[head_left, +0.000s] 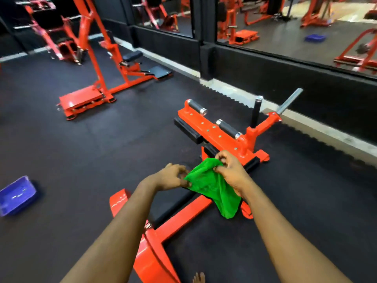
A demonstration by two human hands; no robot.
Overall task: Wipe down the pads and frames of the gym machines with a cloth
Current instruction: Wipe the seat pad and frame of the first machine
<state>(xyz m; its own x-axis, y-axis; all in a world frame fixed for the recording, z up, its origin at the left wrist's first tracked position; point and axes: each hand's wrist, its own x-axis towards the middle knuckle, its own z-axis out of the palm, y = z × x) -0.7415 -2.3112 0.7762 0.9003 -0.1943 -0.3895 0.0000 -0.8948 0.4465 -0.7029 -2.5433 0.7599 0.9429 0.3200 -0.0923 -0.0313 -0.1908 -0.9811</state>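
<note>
Holding the crumpled green cloth above the low orange steel machine frame, both hands are closed on the fabric. The left hand pinches the cloth's left edge between thumb and fingertips. The right hand has its fingers curled round the top fold. The cloth hangs in the air over the near end of the frame, and appears to touch no surface of it. Wiping of this machine appears not yet begun.

Likely faults from this state:

1. Dropped cloth. Each hand holds only an edge or fold. Releasing 1 hand to regrip could let the cloth fall to the dark rubber floor beside the frame and pick up grit.
2. Poor contact. A bunched cloth meets the flat black pad on the frame's left side with a small area, leaving streaks.
3. Snagging. The loose lower tail could catch on the bolt heads along the frame's top plate or on the 2 black roller grips.
4. Foot strike. A bare foot stands just beside the frame's near base plate, and a step forward risks a stubbed toe.
</note>
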